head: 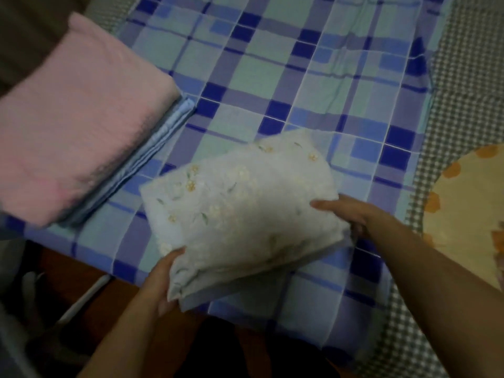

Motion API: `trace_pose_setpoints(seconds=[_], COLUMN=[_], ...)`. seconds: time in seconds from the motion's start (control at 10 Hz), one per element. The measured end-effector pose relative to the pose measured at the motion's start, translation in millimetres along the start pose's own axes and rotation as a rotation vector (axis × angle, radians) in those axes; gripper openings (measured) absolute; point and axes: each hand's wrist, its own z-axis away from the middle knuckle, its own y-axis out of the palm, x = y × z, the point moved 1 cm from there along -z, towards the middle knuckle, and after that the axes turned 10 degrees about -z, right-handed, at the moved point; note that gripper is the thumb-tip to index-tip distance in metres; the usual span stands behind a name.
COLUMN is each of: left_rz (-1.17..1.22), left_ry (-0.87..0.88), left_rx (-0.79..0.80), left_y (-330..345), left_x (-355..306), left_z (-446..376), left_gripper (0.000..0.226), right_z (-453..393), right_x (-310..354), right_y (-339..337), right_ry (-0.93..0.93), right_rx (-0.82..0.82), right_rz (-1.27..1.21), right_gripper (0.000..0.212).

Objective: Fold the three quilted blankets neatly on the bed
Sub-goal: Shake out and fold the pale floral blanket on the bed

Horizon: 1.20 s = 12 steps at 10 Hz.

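Note:
A folded white quilted blanket (pixel 240 211) with small yellow flowers lies tilted near the bed's front edge, its near corner lifted. My left hand (pixel 161 282) grips its near left corner, thumb on top and fingers underneath. My right hand (pixel 346 211) holds its right edge, thumb on top, fingers under the folds. At the left a folded pink blanket (pixel 76 126) rests on a folded light blue blanket (pixel 163 132), of which only the edges show.
The bed carries a blue, green and purple plaid sheet (pixel 300 77) over a grey checked cover (pixel 469 91). A cream pillow with orange dots (pixel 469 208) lies at the right edge. Dark floor and a pale bar (pixel 81 301) show below left.

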Motion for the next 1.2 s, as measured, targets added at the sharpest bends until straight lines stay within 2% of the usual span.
trace_pose_setpoints(seconds=[0.1,0.2,0.3,0.4,0.5,0.6,0.7,0.8,0.9,1.0,1.1,1.2], left_rz=[-0.262,-0.339,-0.289,-0.105,0.006,0.056,0.045,-0.12,-0.187,-0.061,0.082,0.037], left_ry=[0.08,0.27,0.463,0.568,0.681,0.721,0.583,0.451,0.377,0.35,0.204,0.076], left_rx=[-0.256,-0.334,-0.344,-0.346,-0.419,-0.455,-0.457,-0.476,-0.529,-0.557,-0.316,-0.225], left_y=[-2,-15,-52,-110,-169,-220,-255,-288,-326,-357,-358,-333], left_x=[-16,-61,-122,-186,-240,-266,-264,-244,-255,-288,-304,-293], left_z=[27,67,108,142,155,149,100,13,-10,-18,-24,-40], left_gripper=[0.031,0.028,0.012,0.015,0.036,0.026,0.024,0.069,0.111,0.111,0.103,0.112], right_z=[34,67,114,149,157,131,58,-40,-98,-105,-112,-141], right_x=[-14,33,121,218,303,368,394,379,369,398,432,429], right_y=[31,42,71,128,190,254,314,360,385,406,414,405], right_ry=[0.079,-0.069,-0.286,-0.51,-0.706,-0.805,-0.744,-0.476,-0.306,-0.479,-0.503,-0.404], right_rx=[0.001,-0.103,-0.158,-0.098,-0.102,-0.12,-0.11,-0.177,-0.264,-0.348,-0.202,-0.132], right_rz=[-0.275,-0.368,-0.295,-0.196,-0.128,-0.015,0.128,0.587,0.899,0.72,0.543,0.7], right_gripper=[0.042,0.043,0.036,0.037,0.048,0.059,0.057,0.05,0.052,0.075,0.078,0.071])
